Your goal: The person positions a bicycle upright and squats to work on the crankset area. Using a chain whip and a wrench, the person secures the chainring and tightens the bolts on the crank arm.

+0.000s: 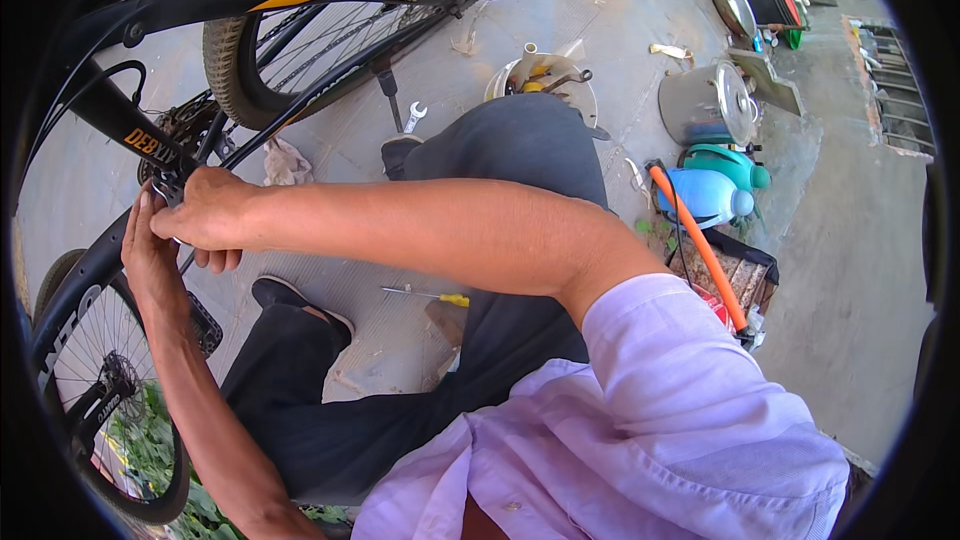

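A black bicycle [110, 110] with orange accents stands on the left, its rear wheel [228, 50] toward the top and its front wheel toward the lower left. Both of my hands meet at its frame, close to the crank area. My right hand [215, 208] reaches across from the right with its fingers curled in against a small shiny metal part. Just below it, my left hand [152, 250] comes up from the lower edge, fingers pressed together around the same spot. What the fingers grip is mostly hidden by the hands. A pedal [206, 326] hangs beside my left forearm.
On the floor lie a wrench [415, 117], a rag [287, 162] and a screwdriver [430, 295] with a yellow handle. A tool bucket [580, 100] stands beyond my knee. At right are a metal pot [703, 105], a blue jug [700, 198] and an orange tube [697, 245].
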Tool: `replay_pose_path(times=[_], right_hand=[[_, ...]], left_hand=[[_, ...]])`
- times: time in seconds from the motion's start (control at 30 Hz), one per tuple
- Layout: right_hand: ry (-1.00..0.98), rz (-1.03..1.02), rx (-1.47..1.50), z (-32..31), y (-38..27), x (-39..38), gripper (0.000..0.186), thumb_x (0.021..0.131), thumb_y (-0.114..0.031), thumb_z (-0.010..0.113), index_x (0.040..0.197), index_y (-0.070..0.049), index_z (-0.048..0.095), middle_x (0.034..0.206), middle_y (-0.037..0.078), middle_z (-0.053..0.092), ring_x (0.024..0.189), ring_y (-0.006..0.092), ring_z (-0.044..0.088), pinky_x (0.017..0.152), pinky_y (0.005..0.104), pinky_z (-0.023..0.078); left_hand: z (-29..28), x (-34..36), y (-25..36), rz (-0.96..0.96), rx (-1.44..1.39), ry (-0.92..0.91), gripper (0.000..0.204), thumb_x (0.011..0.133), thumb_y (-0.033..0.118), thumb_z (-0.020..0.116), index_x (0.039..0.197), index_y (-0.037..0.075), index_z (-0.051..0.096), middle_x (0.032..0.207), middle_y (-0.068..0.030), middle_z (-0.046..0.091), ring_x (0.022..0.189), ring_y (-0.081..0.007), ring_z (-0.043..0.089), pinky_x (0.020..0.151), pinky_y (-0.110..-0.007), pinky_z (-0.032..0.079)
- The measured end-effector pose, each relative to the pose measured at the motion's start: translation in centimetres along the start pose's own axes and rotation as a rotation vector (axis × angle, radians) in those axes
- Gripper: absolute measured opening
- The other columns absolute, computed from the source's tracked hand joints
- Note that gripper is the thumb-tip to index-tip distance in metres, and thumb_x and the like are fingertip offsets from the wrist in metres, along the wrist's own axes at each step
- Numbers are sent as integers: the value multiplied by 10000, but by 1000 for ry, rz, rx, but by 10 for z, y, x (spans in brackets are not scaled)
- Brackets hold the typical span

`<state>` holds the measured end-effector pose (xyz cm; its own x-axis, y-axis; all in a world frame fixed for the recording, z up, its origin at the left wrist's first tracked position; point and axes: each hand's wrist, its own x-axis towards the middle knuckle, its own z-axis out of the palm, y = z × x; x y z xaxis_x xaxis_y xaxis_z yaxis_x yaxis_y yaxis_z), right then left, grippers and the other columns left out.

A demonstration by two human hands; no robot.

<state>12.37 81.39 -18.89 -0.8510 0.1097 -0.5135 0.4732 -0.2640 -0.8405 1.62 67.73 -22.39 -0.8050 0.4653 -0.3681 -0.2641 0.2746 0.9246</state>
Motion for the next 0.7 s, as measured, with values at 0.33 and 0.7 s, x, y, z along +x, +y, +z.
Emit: replay_pose_path(times=[0.33,0.7], right_hand=[[36,-6,-115,-2,-5,-1,471,836,-373,614,753,89,643,644,156,654,498,215,646,444,304,549],[34,42,-314,3,10,-1,390,816,-316,631,768,69,671,644,156,672,529,226,660,546,319,572]], left_hand=[[1,3,1,-28,-39,21,491,1004,368,531,1362,32,537,1088,-65,612,991,-147,575,882,-326,448],[-1,5,-4,-24,-94,-15,537,998,378,544,1395,19,501,1275,-118,586,1216,-233,521,1039,-361,380]])
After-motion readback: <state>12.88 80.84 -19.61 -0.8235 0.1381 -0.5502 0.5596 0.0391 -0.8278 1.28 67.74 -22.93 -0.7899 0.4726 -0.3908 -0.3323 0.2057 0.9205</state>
